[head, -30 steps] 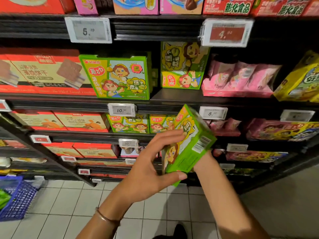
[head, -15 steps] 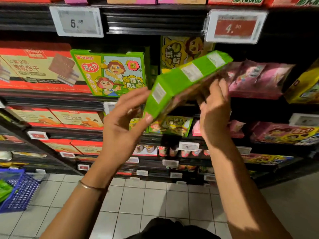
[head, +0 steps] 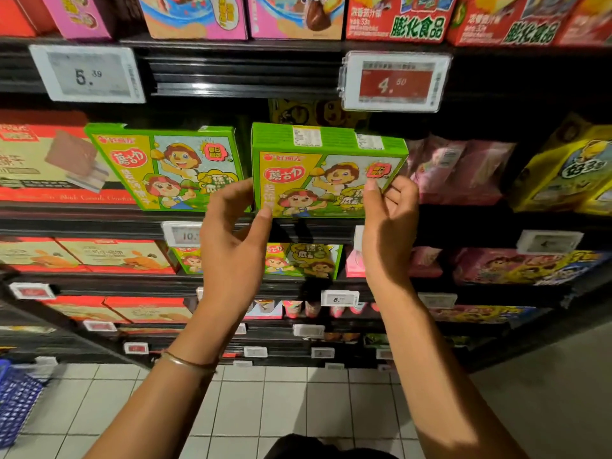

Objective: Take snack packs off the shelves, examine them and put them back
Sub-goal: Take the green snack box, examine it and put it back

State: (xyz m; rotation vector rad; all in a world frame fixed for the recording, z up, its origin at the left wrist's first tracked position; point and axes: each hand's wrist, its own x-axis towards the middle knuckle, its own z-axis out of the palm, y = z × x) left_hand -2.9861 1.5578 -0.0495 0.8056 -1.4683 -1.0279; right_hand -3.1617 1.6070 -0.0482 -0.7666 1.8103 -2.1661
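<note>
**Green snack box point(head: 318, 173) pinched at both lower corners, upright at the shelf front.**

Your left hand point(head: 231, 246) pinches the lower left corner, thumb on the printed face and fingers behind. Your right hand point(head: 390, 226) pinches the lower right edge the same way, thumb in front. The box stands face toward you, below and left of the red price tag point(head: 395, 81). A matching box point(head: 165, 167) stands further left of that tag, and pink packs point(head: 457, 170) lie below it to the right. It cannot be told whether the base touches the shelf point(head: 99, 220). Judgement: thin card, light, stiff across the faces but easily dented at the corners, and the glossy print may slip under a light pinch. Take it by the side edges rather than the middle of the face, and keep it level going in.
</note>
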